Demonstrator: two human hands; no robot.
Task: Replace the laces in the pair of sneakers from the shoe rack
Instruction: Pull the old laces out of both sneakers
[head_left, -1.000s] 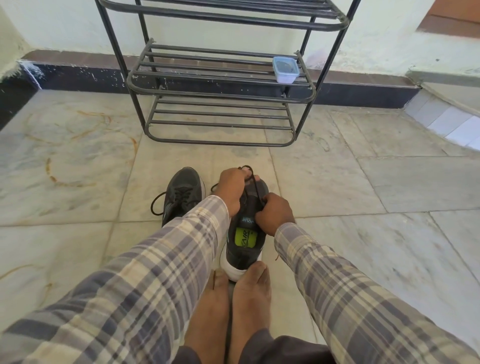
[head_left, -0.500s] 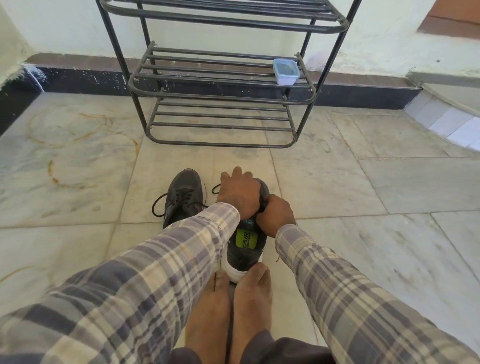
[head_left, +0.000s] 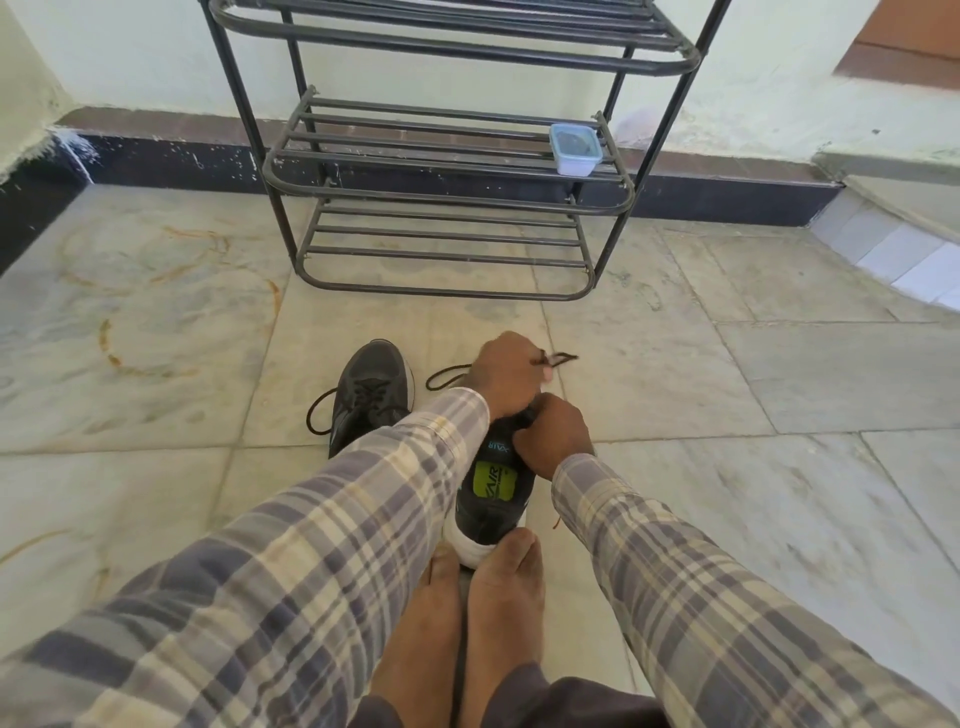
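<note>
1. A black mesh sneaker with a white sole and a lime-green insole label (head_left: 493, 499) is seen on the pale marble tile floor (head_left: 727, 374), well short of the floor's far edge, with its toe pointed toward that edge.
2. Its white heel is touched by the toes of two bare feet (head_left: 498, 597).
3. The left hand (head_left: 506, 376) is held over the toe end of this sneaker with the fingers curled. A thin black lace (head_left: 560, 358) is pinched in it, and a short end is seen sticking out to the right of the knuckles.
4. A loop of black lace is seen on the floor just left of that hand; whether it is the same lace cannot be told.
5. The right hand (head_left: 553, 434) is closed around the sneaker's upper near the tongue, touching the left wrist.
6. A second black mesh sneaker (head_left: 371, 389) is seen on the floor just left of the first. It is laced and partly hidden by the left plaid sleeve (head_left: 311, 545).
7. A dark metal tube shoe rack (head_left: 447, 201) is stood at the far edge of the floor, against the wall.
8. A small clear plastic box with a pale blue lid (head_left: 575, 149) is seen at the right end of the rack's middle shelf.
</note>
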